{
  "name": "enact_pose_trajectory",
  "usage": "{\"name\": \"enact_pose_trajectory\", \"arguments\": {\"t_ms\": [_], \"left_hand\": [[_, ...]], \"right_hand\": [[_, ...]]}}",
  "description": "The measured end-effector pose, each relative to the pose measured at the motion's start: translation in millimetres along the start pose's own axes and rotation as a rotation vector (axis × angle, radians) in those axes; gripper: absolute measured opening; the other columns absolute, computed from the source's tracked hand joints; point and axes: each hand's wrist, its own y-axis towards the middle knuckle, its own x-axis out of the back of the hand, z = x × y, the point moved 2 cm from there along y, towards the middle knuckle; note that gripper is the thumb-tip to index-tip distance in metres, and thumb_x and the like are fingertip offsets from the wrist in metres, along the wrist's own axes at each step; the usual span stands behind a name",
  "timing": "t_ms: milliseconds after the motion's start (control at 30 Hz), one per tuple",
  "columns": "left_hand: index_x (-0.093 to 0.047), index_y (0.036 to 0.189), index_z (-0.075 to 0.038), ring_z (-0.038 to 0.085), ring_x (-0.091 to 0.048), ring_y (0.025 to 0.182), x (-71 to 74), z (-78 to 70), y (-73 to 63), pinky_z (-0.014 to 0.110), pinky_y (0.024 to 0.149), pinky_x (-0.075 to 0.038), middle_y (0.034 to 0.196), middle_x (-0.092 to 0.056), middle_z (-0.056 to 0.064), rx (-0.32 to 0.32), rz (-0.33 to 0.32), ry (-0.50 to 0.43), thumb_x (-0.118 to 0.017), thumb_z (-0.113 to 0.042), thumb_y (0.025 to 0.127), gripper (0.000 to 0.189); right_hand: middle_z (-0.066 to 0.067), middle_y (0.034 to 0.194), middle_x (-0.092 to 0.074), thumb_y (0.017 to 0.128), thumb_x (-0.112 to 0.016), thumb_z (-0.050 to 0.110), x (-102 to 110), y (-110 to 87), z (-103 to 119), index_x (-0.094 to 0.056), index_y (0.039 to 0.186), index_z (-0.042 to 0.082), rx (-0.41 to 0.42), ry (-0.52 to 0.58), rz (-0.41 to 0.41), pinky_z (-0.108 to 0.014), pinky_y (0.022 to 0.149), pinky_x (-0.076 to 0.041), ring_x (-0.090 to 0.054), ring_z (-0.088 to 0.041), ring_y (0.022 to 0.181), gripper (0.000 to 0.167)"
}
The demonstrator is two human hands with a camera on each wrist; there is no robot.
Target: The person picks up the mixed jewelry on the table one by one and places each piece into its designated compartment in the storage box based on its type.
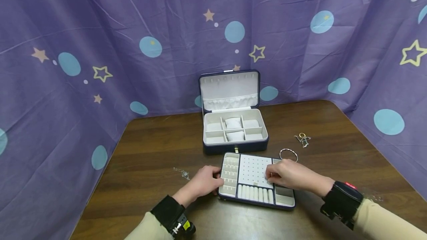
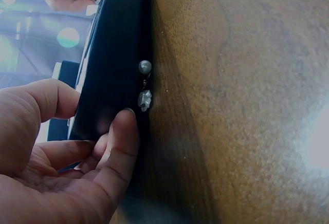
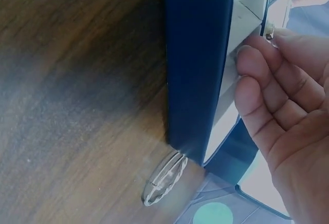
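A jewelry tray (image 1: 228,192) with a dark blue rim and pale lining lies on the table, its middle a white panel (image 1: 251,169) dotted with small holes. My left hand (image 1: 203,181) grips the tray's left edge, thumb at the top and fingers against the dark side. Over the right part of the panel, my right hand (image 1: 288,173) pinches a small gold-coloured piece of jewelry (image 3: 270,31), mostly hidden by the fingertips. Close to the tray's side, a pearl earring (image 2: 145,67) with a clear flower-like part lies on the wood.
Behind the tray stands an open jewelry box (image 1: 235,147) with compartments and two white cushions. A twisted silver bangle (image 1: 288,150) lies by the tray's far right corner. Tangled jewelry (image 1: 303,140) sits farther right, and a fine chain with a pendant (image 1: 184,174) lies left.
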Motion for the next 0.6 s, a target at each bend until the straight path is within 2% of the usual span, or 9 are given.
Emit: {"name": "enact_pose_trajectory", "arguments": {"t_ms": [333, 600], "left_hand": [[-0.067, 0.095, -0.006, 0.016, -0.061, 0.058, -0.2, 0.0, 0.1, 0.032, 0.055, -0.054, 0.077, -0.057, 0.003, 0.018, 0.004, -0.008, -0.065, -0.006, 0.084, 0.011], [-0.067, 0.095, -0.006, 0.016, -0.061, 0.058, -0.5, 0.5, 0.7, 0.031, 0.054, -0.052, 0.077, -0.057, 0.003, 0.015, 0.007, -0.006, -0.065, -0.006, 0.084, 0.011]], "right_hand": [[0.019, 0.076, -0.055, 0.09, -0.074, 0.005, 10.5, -9.7, -4.4, -0.066, 0.084, 0.021, 0.038, 0.067, -0.014, -0.017, 0.058, -0.043, -0.047, 0.006, 0.067, 0.019], [0.021, 0.071, -0.046, 0.088, -0.074, 0.004, 20.7, -15.8, -5.1, -0.062, 0.08, 0.023, 0.06, 0.058, -0.018, -0.016, 0.056, -0.038, -0.042, 0.008, 0.064, 0.024]]}}
